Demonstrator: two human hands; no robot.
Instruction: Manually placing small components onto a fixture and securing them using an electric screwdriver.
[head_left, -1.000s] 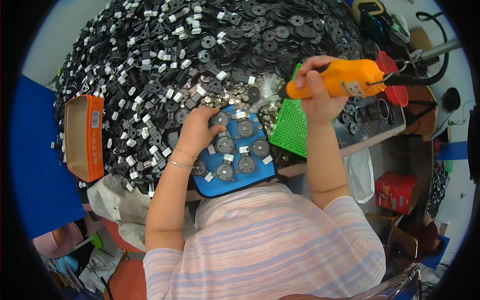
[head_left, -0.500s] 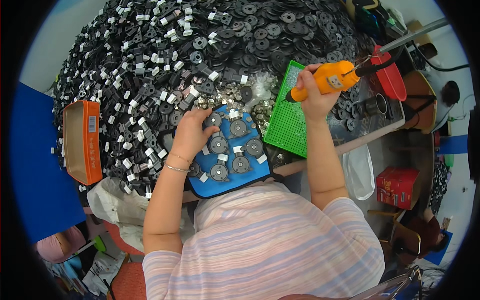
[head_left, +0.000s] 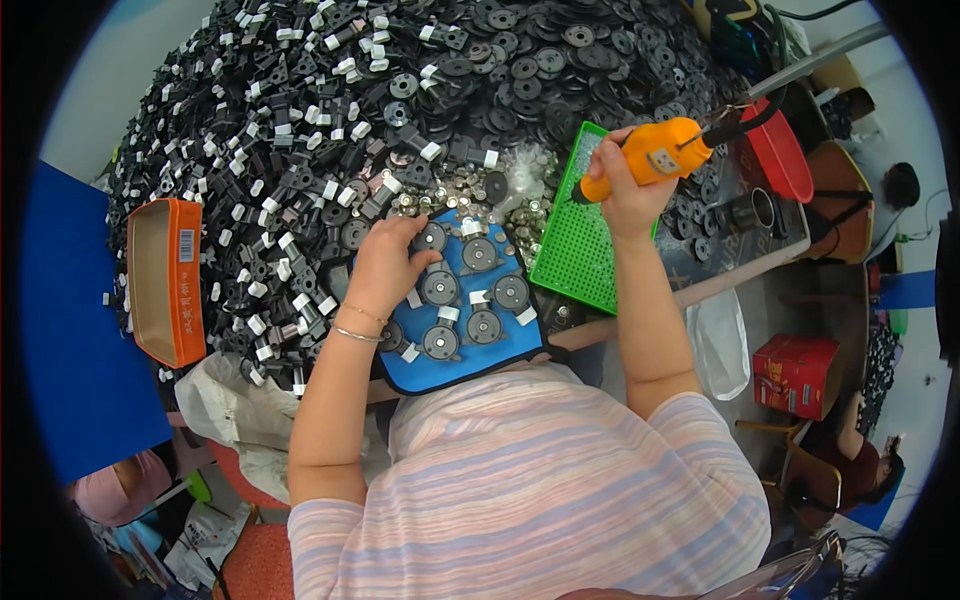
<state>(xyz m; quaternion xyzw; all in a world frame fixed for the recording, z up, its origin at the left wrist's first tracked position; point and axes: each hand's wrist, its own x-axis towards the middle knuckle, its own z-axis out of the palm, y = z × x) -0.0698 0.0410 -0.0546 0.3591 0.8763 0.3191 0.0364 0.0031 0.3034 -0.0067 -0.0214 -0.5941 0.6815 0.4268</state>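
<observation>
My right hand (head_left: pixel 636 200) is wrapped round an orange electric screwdriver (head_left: pixel 655 158), its dark tip over the green perforated tray (head_left: pixel 575 260). A blue mat (head_left: pixel 465 363) lies in front of me, bearing several black round wheel-like parts (head_left: pixel 484 327) with white tabs. At the mat's upper left, my left hand (head_left: pixel 385 262) holds one black disc (head_left: pixel 431 238) between thumb and fingers; part of that assembly is hidden under the hand. Small silvery metal pieces (head_left: pixel 455 190) are scattered just beyond the mat.
A large heap of black parts with white tabs (head_left: pixel 290 130) and black discs (head_left: pixel 580 80) covers the table. An orange box (head_left: pixel 190 290) stands left, a red tray (head_left: pixel 778 155) and metal cup (head_left: pixel 752 210) right. Other people sit at both lower sides.
Both hands keep nearly the same pose; the view shifts slightly. The screwdriver has shifted a little to the left. The person at the far right has moved an arm.
</observation>
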